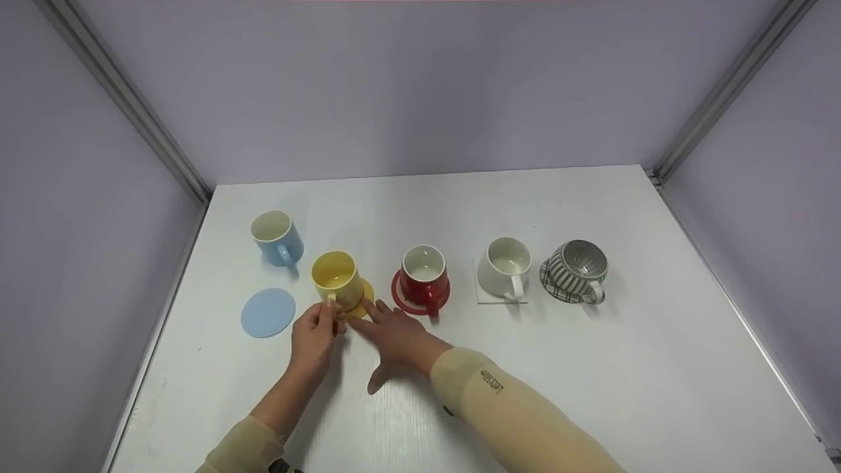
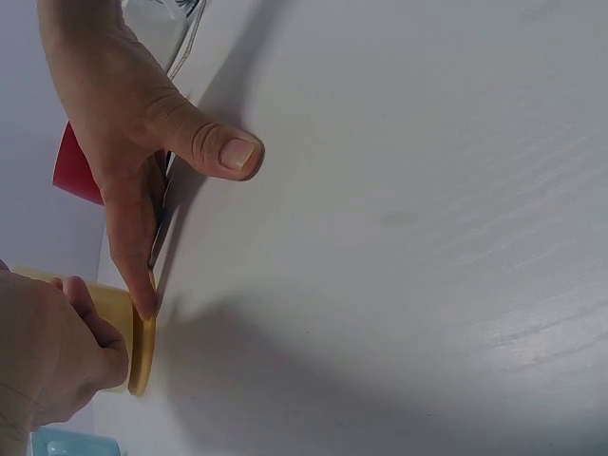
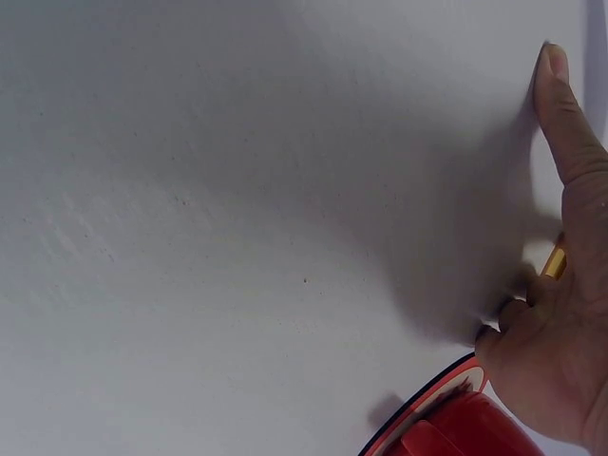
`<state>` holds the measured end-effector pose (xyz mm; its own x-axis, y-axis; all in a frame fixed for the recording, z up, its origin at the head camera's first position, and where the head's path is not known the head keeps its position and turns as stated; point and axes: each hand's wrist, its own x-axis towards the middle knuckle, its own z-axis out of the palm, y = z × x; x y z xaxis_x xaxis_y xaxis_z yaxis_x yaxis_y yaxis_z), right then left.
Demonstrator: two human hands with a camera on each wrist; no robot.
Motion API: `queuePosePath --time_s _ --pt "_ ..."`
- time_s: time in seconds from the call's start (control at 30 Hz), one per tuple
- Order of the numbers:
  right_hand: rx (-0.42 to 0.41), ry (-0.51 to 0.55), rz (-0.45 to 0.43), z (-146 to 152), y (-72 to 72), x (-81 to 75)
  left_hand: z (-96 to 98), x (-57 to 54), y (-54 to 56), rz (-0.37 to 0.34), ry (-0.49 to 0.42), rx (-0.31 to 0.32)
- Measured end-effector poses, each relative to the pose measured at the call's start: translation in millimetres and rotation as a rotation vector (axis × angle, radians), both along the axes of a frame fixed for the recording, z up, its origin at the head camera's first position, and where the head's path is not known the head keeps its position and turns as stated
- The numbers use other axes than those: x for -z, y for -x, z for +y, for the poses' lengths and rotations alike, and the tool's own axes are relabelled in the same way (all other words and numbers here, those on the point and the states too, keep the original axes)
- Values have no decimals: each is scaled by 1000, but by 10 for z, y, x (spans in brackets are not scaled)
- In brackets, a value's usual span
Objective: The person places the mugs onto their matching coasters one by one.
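My left hand (image 1: pixel 314 338) grips the handle of a yellow mug (image 1: pixel 336 279), which stands over the left part of a round yellow coaster (image 1: pixel 368 292). With fingers stretched out, my right hand (image 1: pixel 397 335) touches the front edge of that coaster. In the left wrist view, a right fingertip (image 2: pixel 144 302) rests at the rim of the yellow coaster (image 2: pixel 144 356), close under the mug. Part of the coaster is hidden by the mug and the hands. Just beyond the right hand, a red mug (image 1: pixel 420 282) stands on a red coaster (image 1: pixel 401 302).
At the left, a light blue mug (image 1: pixel 279 243) stands behind a bare blue coaster (image 1: pixel 268 313). On the right are a white mug (image 1: pixel 502 269) on a square white coaster (image 1: pixel 489 301) and a striped mug (image 1: pixel 571 272) on a checked coaster (image 1: pixel 548 284). Walls enclose the white table (image 1: pixel 591 381).
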<state>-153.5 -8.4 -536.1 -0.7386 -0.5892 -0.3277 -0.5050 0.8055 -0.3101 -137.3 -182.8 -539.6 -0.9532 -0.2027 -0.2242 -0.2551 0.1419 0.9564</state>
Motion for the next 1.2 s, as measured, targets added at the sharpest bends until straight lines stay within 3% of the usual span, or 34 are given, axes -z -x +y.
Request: queuePosePath --time_s 0.63,1.2 --pt "-6 -3 8 4 -13 -9 -31 71 -19 9 31 6" --pt "-10 -22 15 1 -7 -7 -60 59 -35 52 47 47"
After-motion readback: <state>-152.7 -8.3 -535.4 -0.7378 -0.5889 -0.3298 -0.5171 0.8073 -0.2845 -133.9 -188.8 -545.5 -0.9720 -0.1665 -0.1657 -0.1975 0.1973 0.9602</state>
